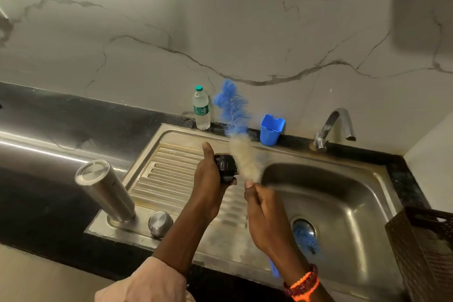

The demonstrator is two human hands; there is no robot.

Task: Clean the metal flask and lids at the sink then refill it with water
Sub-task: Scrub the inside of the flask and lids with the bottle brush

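My left hand [209, 179] grips a black inner lid [226, 165] above the ribbed drainboard. My right hand [266, 218] holds the handle of a long bottle brush [241, 144] with white and blue bristles, blurred, its bristles beside the lid. The brush's blue handle end [274, 268] pokes out below my wrist. The metal flask [105, 191] stands upside down at the drainboard's left corner. A round metal cap [160, 224] lies next to it.
The steel sink basin [343, 193] is at right, with a blue scrubber [305, 234] over its drain. A tap [333, 127] is shut off behind it. A plastic water bottle [201, 110] and blue cup [271, 130] stand by the wall. A brown basket [426, 252] sits at right.
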